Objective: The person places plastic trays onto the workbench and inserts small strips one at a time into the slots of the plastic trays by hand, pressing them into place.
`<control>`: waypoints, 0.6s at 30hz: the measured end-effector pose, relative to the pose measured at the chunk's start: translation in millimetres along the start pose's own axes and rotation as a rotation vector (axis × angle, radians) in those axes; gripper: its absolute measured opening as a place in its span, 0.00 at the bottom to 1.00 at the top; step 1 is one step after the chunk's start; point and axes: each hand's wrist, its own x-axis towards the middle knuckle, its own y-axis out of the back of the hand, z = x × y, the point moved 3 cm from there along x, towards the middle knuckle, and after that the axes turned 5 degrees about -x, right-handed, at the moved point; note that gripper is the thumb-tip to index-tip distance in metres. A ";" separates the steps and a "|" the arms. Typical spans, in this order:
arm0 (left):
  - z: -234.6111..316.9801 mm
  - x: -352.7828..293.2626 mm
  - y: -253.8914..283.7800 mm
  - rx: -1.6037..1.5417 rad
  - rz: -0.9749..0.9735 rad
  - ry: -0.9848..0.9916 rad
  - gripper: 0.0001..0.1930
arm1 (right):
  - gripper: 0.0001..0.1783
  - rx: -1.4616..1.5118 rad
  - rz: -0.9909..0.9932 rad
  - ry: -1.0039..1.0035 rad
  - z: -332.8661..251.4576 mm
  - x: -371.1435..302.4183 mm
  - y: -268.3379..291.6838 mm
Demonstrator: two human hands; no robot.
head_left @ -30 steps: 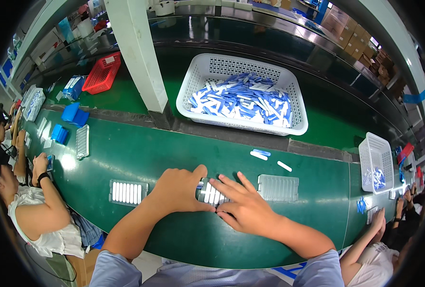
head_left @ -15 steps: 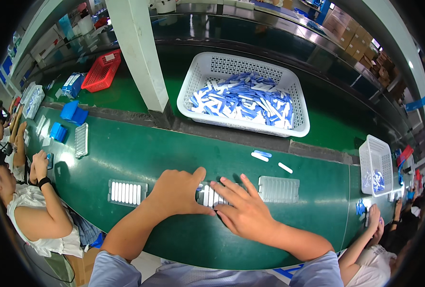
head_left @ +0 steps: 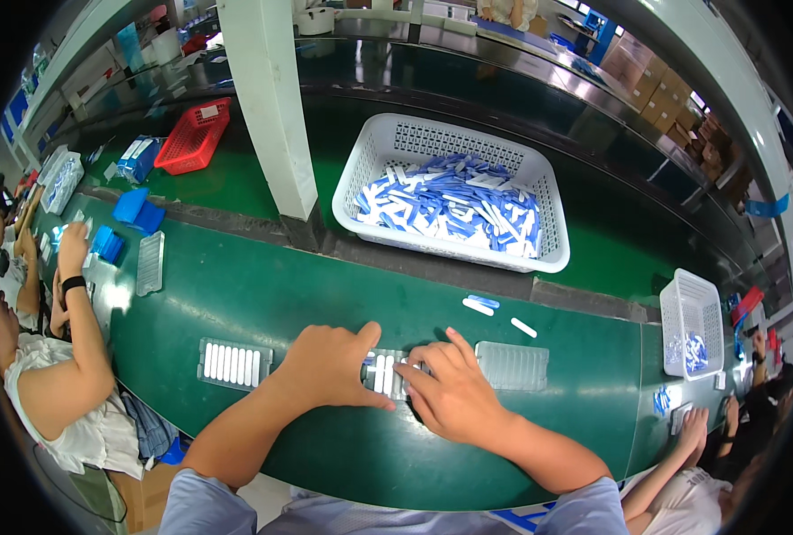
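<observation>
My left hand (head_left: 330, 364) curls round the left end of a clear ribbed plastic tray (head_left: 402, 390), thumb along the near edge and fingers at the far edge. White flat sticks (head_left: 379, 374) lie side by side in its slots. Over the tray's right part is my right hand (head_left: 454, 392), fingers apart, fingertips touching the sticks; the hand hides that part. To the left, a second tray (head_left: 204, 360) holds a row of several white sticks (head_left: 231, 364). A third clear tray (head_left: 512, 366) with no sticks lies just right of my right hand.
Beyond the ledge stands a white basket (head_left: 454, 247) heaped with blue and white sticks. Loose sticks (head_left: 479, 307) lie on the green table (head_left: 370, 285). A white post (head_left: 272, 116) rises at the back. Co-workers (head_left: 75, 374) sit left and right (head_left: 682, 473).
My right hand's fingers have drawn in and bent over the tray, uncovering more white sticks. My left hand keeps its hold. The view has tilted slightly; the left co-worker's hand has moved away.
</observation>
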 end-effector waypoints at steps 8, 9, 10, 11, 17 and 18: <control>2.4 -2.8 0.3 0.004 0.006 -0.040 0.45 | 0.23 0.080 -0.001 -0.073 -3.8 -2.1 -0.9; 2.4 -2.7 0.4 0.005 0.009 -0.040 0.45 | 0.23 0.078 0.000 -0.071 -3.2 -2.0 0.2; 2.3 -3.1 0.5 0.003 0.006 -0.038 0.45 | 0.23 0.049 0.014 -0.064 -3.0 -1.8 2.1; 2.1 -3.4 0.5 0.002 0.004 -0.036 0.45 | 0.23 0.020 0.028 -0.057 -2.4 -1.7 3.8; -0.1 -3.0 0.4 0.004 0.031 -0.050 0.45 | 0.25 0.050 -0.073 0.080 7.6 1.3 7.5; -1.8 -3.1 0.0 -0.005 0.036 -0.058 0.45 | 0.25 0.049 -0.073 0.082 7.9 1.3 9.6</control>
